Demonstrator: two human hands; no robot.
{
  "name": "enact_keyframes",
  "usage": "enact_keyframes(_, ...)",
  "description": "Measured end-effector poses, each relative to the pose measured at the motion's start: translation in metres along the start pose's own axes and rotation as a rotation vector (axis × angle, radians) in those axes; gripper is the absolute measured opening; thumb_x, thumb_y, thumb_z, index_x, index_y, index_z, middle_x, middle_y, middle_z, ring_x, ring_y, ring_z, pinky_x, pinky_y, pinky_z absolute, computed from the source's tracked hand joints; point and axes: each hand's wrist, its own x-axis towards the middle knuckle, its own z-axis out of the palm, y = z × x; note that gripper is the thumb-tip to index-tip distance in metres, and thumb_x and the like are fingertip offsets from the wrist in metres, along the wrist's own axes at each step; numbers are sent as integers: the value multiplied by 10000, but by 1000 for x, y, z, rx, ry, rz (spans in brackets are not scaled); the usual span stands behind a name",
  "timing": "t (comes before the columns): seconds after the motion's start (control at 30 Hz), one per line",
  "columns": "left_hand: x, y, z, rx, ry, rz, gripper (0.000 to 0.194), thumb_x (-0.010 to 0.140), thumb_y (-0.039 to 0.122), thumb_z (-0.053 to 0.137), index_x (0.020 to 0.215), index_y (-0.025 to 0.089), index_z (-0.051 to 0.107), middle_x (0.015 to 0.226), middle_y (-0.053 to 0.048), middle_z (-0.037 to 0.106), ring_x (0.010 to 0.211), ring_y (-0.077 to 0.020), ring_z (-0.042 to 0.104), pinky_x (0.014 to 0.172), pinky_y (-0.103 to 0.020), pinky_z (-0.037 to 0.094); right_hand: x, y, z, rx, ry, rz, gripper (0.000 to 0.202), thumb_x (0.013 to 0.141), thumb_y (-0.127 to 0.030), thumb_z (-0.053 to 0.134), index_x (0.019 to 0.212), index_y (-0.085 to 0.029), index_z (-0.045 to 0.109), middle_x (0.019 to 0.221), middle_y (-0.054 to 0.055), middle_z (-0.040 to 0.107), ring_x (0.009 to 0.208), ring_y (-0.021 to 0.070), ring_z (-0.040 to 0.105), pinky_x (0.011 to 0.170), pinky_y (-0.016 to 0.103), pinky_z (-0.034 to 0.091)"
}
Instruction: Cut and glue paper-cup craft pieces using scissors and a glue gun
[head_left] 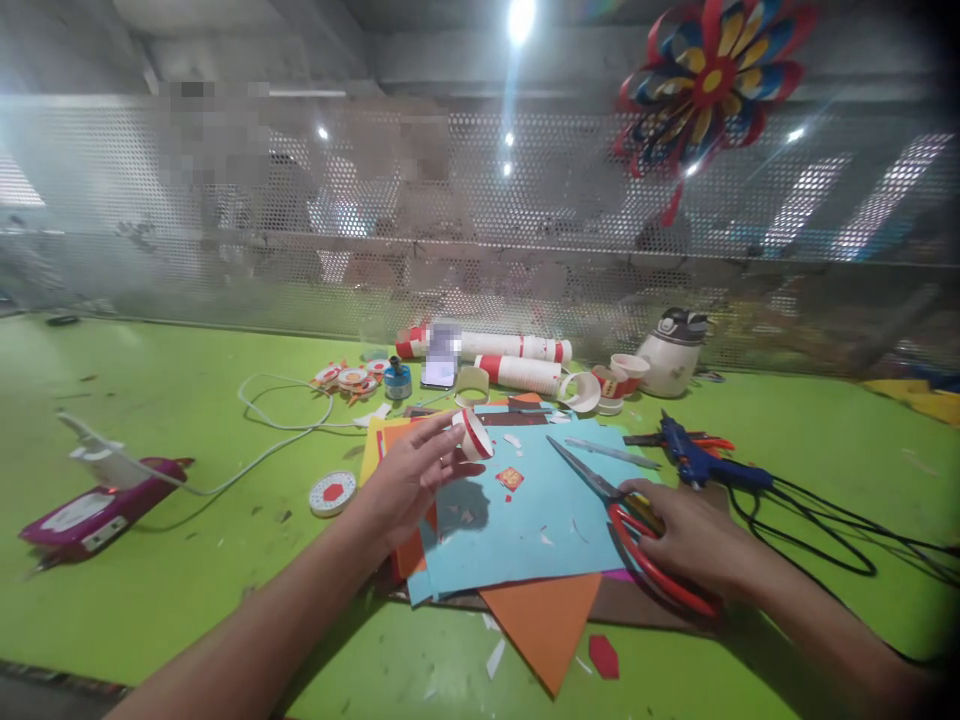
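Two bare hands show in my view, and one small cup (475, 436) is up over the blue paper (525, 550). My left hand (405, 475) grips that cup with its fingers, and the cup is tilted. My right hand (686, 525) has its fingers on the big scissors (589, 472), by the red handles. I can't tell if that hand is closed tight. The blades look shut and point up and to the left, over the paper. A little red and gold patch (510, 480) sits on the paper, with bits of scrap about. The glue gun (699, 462) is on the green table (97, 620), near the right hand. I think this is a handling step, with cup and scissors apart. To me, the next move calls for a soft hold on the cup, and care with the sharp tips
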Motion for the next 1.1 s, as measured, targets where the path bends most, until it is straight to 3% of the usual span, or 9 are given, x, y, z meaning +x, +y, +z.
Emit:
enact_keyframes(0.1,-1,2,2,7,19,-6,271,828,352,664,967,124,713,962,-97,696,869,-171,636,814,-301,543,3,4,-6,49,19,15,324,771,-379,515,1020,-199,617,673,51,670,658,259,608,577,302,383)
enact_keyframes(0.2,-2,3,6,7,43,-7,294,828,360,662,976,109,700,975,-114,696,890,-183,640,821,-303,545,0,8,-16,119,25,-13,302,760,-370,505,995,-204,595,588,12,620,590,231,586,539,295,397)
enact_keyframes(0.33,-2,4,8,-34,86,22,276,800,321,699,982,118,657,984,-111,697,915,-198,653,873,-343,532,-13,7,-30,435,101,-90,388,787,-398,527,1132,-219,543,772,53,687,706,245,658,647,326,511)
enact_keyframes(0.4,-2,3,8,-57,102,57,272,786,287,718,992,135,623,977,-99,700,902,-191,661,894,-355,519,-20,1,-34,686,182,-133,477,777,-440,582,1197,-225,515,922,90,700,850,272,682,776,358,540)
enact_keyframes(0.47,-2,2,7,-30,110,120,302,774,269,731,1013,149,590,958,-95,702,876,-186,667,882,-359,518,-26,-12,-36,836,204,-169,521,760,-480,621,1198,-216,526,991,119,693,922,302,679,800,384,554)
enact_keyframes(0.57,-5,1,9,83,140,221,404,745,276,758,1079,163,560,992,-100,689,870,-210,674,835,-376,532,-36,-39,-34,739,203,-211,444,827,-488,575,1174,-211,574,957,109,699,869,275,676,725,346,563)
enact_keyframes(0.63,-7,3,13,146,170,247,500,730,287,768,1160,172,540,1045,-101,676,854,-216,682,816,-380,538,-41,-60,-33,595,177,-319,371,846,-486,548,1085,-210,611,862,74,699,770,235,667,628,293,545)
enact_keyframes(0.8,-12,6,20,208,219,204,672,690,265,792,1296,165,518,1087,-107,686,835,-206,689,815,-352,539,-48,-100,-28,337,169,-358,310,900,-473,492,1059,-218,570,912,47,668,800,204,627,681,303,516)
enact_keyframes(1.1,-13,1,19,266,153,208,581,730,288,762,1273,203,574,1139,-94,702,998,-226,661,839,-319,545,-50,-106,-7,328,83,-268,283,853,-437,551,1035,-220,566,1003,74,645,879,242,623,765,383,527)
